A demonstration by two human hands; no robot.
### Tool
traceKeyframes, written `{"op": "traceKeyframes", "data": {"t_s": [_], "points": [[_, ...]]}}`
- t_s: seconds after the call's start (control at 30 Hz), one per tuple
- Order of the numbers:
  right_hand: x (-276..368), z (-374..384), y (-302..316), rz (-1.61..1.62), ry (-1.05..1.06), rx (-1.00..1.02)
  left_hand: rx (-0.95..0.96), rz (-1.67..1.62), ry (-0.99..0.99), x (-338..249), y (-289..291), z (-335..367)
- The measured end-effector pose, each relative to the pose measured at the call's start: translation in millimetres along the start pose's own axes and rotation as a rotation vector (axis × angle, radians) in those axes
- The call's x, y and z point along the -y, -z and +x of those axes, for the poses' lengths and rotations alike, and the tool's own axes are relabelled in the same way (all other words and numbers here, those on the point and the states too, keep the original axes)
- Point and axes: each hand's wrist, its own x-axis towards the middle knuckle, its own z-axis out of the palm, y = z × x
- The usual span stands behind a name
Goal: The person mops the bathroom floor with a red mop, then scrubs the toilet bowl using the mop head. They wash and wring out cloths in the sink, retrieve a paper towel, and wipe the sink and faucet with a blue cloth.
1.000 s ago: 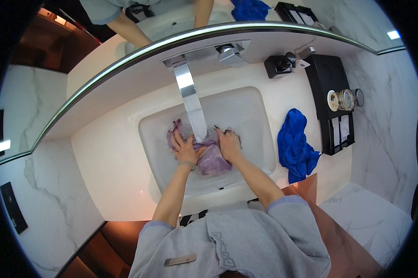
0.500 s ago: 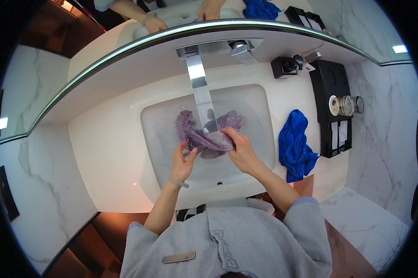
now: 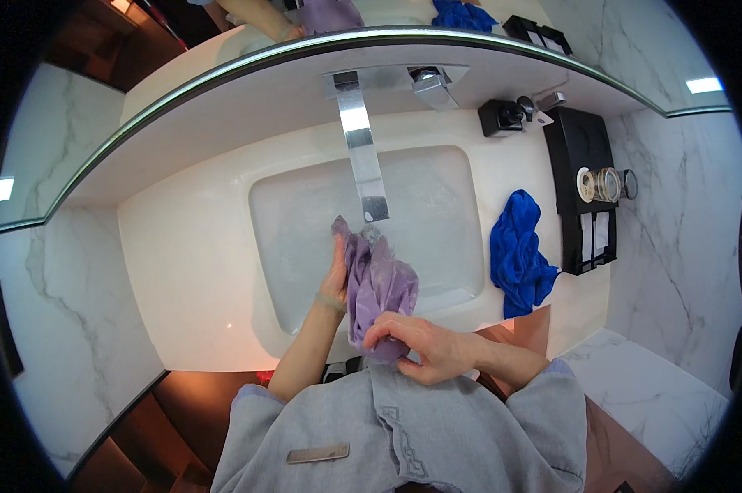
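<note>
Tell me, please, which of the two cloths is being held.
The crumpled purple cloth, gripped by the right hand; the bundled blue cloth lies on the glossy white counter.

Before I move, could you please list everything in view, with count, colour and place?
counter: 1, white, centre
basin: 1, whitish, in counter
spout: 1, chrome, above basin
lever: 1, chrome, right of spout
mirror: 1, silvery, behind spout
blue cloth: 1, blue, right of basin
dispenser: 1, black, counter's back right
tray: 1, black, far right
glassware: count unclear, clear, on tray
slips: 2, white, in tray
marble walls: 2, whitish, both sides
brown panels: several, brown, lower left
purple cloth: 1, purple, over basin's near edge
shirt: 1, grey, lower edge
wristband: 1, pale, left of purple cloth
left hand: 1, bare, at purple cloth's left edge
right hand: 1, bare, gripping purple cloth
</note>
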Motion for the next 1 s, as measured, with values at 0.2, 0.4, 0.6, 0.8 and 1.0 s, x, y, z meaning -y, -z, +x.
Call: {"op": "traceKeyframes", "data": {"t_s": [0.2,0.4,0.6,0.8,1.0], "points": [[9,-15,14,0.395,-0.152,-0.015,-0.140,0.179,0.107,3,15,14],[-59,-7,96,0.681,0.079,-0.515,0.266,0.116,0.195,6,3,-25],[-187,5,118,0.777,-0.106,-0.648,0.328,0.186,0.268,18,-20,-27],[-198,34,33,1.530,0.100,-0.550,0.329,-0.167,0.227,50,3,-28],[-223,35,63,1.497,-0.124,-0.798,-0.002,0.204,0.203,40,-5,-25]]}}
